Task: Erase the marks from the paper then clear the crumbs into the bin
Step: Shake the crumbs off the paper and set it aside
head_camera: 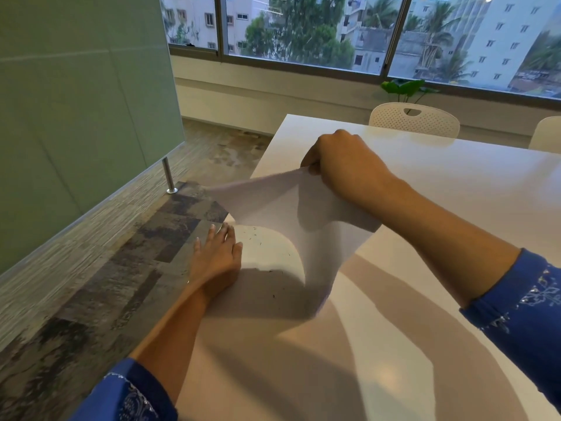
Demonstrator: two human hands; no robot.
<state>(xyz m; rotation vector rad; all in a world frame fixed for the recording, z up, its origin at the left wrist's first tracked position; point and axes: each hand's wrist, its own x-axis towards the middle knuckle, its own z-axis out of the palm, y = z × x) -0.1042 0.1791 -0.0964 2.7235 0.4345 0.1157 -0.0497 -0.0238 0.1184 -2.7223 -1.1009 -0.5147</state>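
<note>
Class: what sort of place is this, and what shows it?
Probably an office or meeting room: a long white table, perforated white chairs behind it, and a frosted glass partition standing on carpet tiles.

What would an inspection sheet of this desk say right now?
Surface: white table, glossy, shadows across it.
Job's things: paper lifted off the table and curled; dark crumbs scattered on the table beneath it; bin not in view.
Clutter: nothing seen.
Grippers: right hand pinches the paper's far edge; left hand lies flat at the table's left edge, fingers straight.
Cables: nothing seen.
Surroundings: white chairs, plant, window, carpet floor, glass partition.
</note>
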